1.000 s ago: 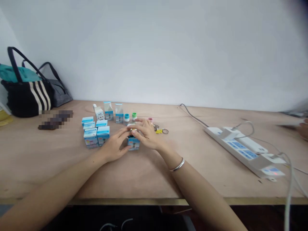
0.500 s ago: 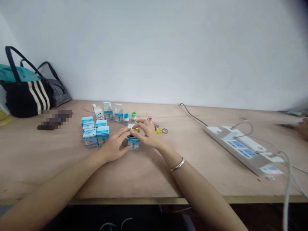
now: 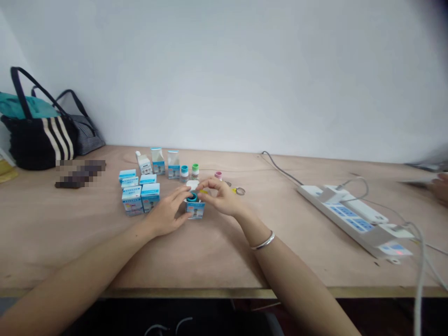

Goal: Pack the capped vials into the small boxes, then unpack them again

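Note:
A small blue-and-white cardboard box (image 3: pixel 196 211) stands upright on the table with its top open. Inside it shows the blue ring-shaped top of a bottle (image 3: pixel 192 197). My left hand (image 3: pixel 168 210) grips the box from the left, thumb low at its front and fingers at the upper edge. With thumb and fingers curled together, my right hand (image 3: pixel 222 198) holds the box's upper right edge. A white flap (image 3: pixel 192 185) rises behind the opening. Just beyond are a blue-capped bottle (image 3: pixel 184 173) and a green-capped bottle (image 3: pixel 195 171).
Several closed boxes (image 3: pixel 132 200) are grouped left of my hands, with opened boxes (image 3: pixel 173 164) behind. A pink-capped bottle (image 3: pixel 218 175) and a metal ring (image 3: pixel 240 191) lie beyond my right hand. Right is a power strip (image 3: pixel 350 217) with cables; bags (image 3: pixel 38 140) sit far left. Another person's hand (image 3: pixel 440 185) shows at the right edge.
My right hand has shifted slightly right and its fingers have drawn back from over the box, uncovering the blue bottle top. My left hand keeps its place on the box.

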The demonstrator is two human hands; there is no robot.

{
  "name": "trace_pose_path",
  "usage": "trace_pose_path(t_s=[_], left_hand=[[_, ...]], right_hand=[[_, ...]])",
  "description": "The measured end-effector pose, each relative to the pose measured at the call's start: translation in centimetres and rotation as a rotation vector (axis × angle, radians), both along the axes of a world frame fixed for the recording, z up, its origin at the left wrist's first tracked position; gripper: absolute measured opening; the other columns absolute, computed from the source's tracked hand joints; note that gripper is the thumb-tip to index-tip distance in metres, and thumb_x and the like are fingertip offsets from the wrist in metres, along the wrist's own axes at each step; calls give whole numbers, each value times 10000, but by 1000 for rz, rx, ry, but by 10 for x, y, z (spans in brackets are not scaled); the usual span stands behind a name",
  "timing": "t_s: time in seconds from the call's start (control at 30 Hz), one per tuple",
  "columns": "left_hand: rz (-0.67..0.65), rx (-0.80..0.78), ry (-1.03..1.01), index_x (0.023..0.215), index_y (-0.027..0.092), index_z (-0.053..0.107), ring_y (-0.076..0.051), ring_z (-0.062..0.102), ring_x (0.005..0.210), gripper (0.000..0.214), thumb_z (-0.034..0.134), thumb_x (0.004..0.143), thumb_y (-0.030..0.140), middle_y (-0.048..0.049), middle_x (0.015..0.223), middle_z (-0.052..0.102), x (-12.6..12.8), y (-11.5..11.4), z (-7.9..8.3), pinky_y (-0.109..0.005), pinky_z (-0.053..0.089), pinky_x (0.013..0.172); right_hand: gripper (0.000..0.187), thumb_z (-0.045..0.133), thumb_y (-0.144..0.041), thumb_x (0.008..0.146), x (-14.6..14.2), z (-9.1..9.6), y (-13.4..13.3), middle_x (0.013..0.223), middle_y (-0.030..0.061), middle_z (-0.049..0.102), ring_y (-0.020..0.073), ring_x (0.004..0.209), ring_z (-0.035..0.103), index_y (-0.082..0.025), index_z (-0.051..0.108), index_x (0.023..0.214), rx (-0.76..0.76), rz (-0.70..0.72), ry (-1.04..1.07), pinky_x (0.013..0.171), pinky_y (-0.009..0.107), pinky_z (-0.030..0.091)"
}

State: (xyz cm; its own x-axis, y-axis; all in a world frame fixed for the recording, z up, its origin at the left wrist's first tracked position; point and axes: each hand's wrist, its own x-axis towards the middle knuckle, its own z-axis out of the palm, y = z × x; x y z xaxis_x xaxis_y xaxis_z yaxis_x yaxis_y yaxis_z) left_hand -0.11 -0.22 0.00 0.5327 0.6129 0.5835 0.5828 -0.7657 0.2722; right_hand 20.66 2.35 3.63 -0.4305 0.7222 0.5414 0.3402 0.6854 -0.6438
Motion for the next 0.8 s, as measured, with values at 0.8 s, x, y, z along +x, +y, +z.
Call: trace_pose_path(t_s=[0.8], left_hand=[[20, -12, 22, 1196, 179, 450, -247, 382, 1294, 422, 563, 801, 274, -116, 1370, 429, 1, -2, 0, -427, 361, 1070]], right_hand=[[304, 601, -341, 713, -11, -1, 2, 541, -19, 522, 117, 568, 485, -177, 470, 492, -6, -355, -40, 567, 245, 365]])
